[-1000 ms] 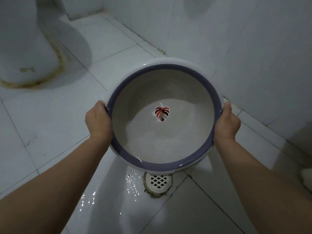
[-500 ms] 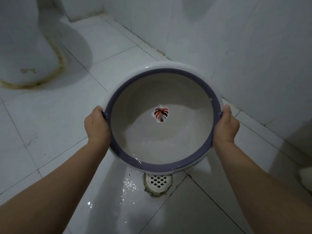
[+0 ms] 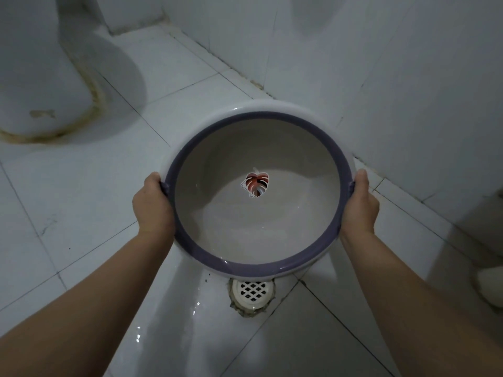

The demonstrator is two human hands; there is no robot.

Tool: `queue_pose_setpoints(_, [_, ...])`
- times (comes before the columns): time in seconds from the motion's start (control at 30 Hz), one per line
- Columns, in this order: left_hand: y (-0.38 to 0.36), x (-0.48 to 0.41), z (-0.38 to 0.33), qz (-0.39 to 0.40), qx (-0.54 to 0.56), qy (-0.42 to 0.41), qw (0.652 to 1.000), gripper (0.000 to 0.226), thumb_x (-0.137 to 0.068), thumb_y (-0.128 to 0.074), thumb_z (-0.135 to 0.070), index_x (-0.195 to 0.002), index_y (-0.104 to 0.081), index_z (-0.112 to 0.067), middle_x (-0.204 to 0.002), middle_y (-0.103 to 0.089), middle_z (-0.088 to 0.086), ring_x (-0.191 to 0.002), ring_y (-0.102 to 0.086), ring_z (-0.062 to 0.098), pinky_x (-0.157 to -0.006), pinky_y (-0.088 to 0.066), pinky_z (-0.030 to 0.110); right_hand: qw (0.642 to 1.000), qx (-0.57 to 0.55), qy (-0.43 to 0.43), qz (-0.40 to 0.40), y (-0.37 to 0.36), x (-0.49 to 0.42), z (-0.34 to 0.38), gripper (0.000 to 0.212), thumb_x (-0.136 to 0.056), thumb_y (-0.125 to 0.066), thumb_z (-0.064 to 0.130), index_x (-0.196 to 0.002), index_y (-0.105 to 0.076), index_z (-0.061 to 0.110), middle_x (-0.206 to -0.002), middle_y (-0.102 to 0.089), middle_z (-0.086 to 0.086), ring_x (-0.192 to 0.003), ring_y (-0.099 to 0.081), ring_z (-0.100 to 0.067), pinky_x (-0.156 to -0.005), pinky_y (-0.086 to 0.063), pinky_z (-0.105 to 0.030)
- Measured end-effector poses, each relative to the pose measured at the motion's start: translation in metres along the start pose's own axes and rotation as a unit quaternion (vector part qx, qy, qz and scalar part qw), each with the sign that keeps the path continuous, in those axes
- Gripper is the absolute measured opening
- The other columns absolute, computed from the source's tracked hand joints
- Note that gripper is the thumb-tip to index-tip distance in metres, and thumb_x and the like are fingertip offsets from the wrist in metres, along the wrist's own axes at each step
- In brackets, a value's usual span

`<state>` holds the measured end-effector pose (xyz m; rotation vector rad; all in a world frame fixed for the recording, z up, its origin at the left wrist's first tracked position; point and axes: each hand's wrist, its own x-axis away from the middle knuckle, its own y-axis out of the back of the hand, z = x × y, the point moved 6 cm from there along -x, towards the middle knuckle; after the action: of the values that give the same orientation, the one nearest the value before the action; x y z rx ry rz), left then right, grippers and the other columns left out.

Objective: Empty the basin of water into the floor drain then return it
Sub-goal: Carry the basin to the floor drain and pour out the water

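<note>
A round white basin [image 3: 257,229] with a purple rim and a red leaf picture on its bottom hangs above the tiled floor, tipped toward me. A little water lies against its near inner wall. My left hand [image 3: 152,206] grips the rim on the left and my right hand [image 3: 360,204] grips it on the right. Just below the basin's near edge sits the white round floor drain [image 3: 252,292], partly hidden by the basin. The tile around the drain is wet and glossy.
A white toilet base [image 3: 35,77] with a stained seal stands at the far left. A tiled wall [image 3: 381,63] runs along the right and back. A pale object [image 3: 490,284] lies at the right edge.
The basin has sunk slightly in the view and the water inside has shrunk to a thin pool near the front. The splashes on the floor left of the drain have thinned.
</note>
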<state>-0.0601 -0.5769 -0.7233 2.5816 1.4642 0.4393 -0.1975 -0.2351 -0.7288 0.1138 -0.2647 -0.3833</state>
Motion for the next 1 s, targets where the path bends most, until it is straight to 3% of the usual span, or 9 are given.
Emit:
queue_pose_setpoints(0.07, [0.003, 0.003, 0.005, -0.006, 0.020, 0.035, 0.999, 0.024, -0.071, -0.028, -0.034, -0.051, -0.030, -0.022, -0.061, -0.038, 0.008, -0.071, -0.035, 0.025, -0.062, -0.031, 0.039, 1.000, 0.000, -0.004, 0.001, 0.001, 0.002, -0.002, 0.044, -0.079, -0.047, 0.062, -0.059, -0.058, 0.025, -0.071, -0.063, -0.001, -0.073, -0.061, -0.021, -0.069, -0.049, -0.035])
queue_pose_setpoints(0.4, [0.002, 0.005, 0.012, 0.009, 0.095, 0.115, 0.989, 0.033, -0.078, -0.040, -0.035, -0.049, -0.033, -0.022, -0.056, -0.034, 0.003, -0.060, -0.032, 0.023, -0.058, -0.026, 0.038, 0.999, -0.027, -0.027, 0.013, 0.007, 0.007, -0.007, 0.042, -0.080, -0.048, 0.061, -0.062, -0.058, 0.025, -0.071, -0.063, 0.003, -0.070, -0.061, -0.016, -0.061, -0.046, -0.029])
queue_pose_setpoints(0.6, [0.002, 0.008, 0.019, 0.026, 0.130, 0.130, 0.983, 0.037, -0.085, -0.041, -0.040, -0.052, -0.045, -0.022, -0.058, -0.046, 0.002, -0.056, -0.044, 0.016, -0.057, -0.034, 0.030, 0.998, -0.056, -0.021, 0.030, 0.009, 0.009, -0.009, 0.038, -0.083, -0.048, 0.057, -0.060, -0.058, 0.028, -0.047, -0.063, 0.016, -0.047, -0.060, 0.001, -0.042, -0.042, -0.015])
queue_pose_setpoints(0.73, [0.001, 0.007, 0.021, 0.028, 0.145, 0.136, 0.980, 0.034, -0.084, -0.042, -0.042, -0.058, -0.051, -0.022, -0.063, -0.052, 0.002, -0.059, -0.049, 0.018, -0.059, -0.037, 0.030, 0.997, -0.068, -0.023, 0.024, 0.012, 0.010, -0.011, 0.039, -0.083, -0.049, 0.056, -0.060, -0.058, 0.025, -0.045, -0.063, 0.017, -0.044, -0.059, 0.001, -0.037, -0.040, -0.011])
queue_pose_setpoints(0.87, [0.002, 0.005, 0.023, 0.027, 0.148, 0.137, 0.979, 0.033, -0.083, -0.043, -0.041, -0.056, -0.050, -0.022, -0.062, -0.050, 0.003, -0.058, -0.047, 0.019, -0.059, -0.037, 0.030, 0.997, -0.073, -0.025, 0.024, 0.012, 0.010, -0.013, 0.039, -0.082, -0.050, 0.056, -0.058, -0.058, 0.027, -0.046, -0.063, 0.016, -0.052, -0.062, -0.005, -0.051, -0.044, -0.022])
queue_pose_setpoints(1.0, [0.003, 0.003, 0.026, 0.020, 0.162, 0.137, 0.977, 0.036, -0.083, -0.044, -0.038, -0.051, -0.048, -0.022, -0.058, -0.050, 0.002, -0.054, -0.047, 0.018, -0.057, -0.038, 0.029, 0.996, -0.079, -0.021, 0.034, 0.012, 0.010, -0.014, 0.038, -0.082, -0.050, 0.056, -0.058, -0.057, 0.027, -0.046, -0.064, 0.016, -0.046, -0.061, 0.000, -0.051, -0.044, -0.023])
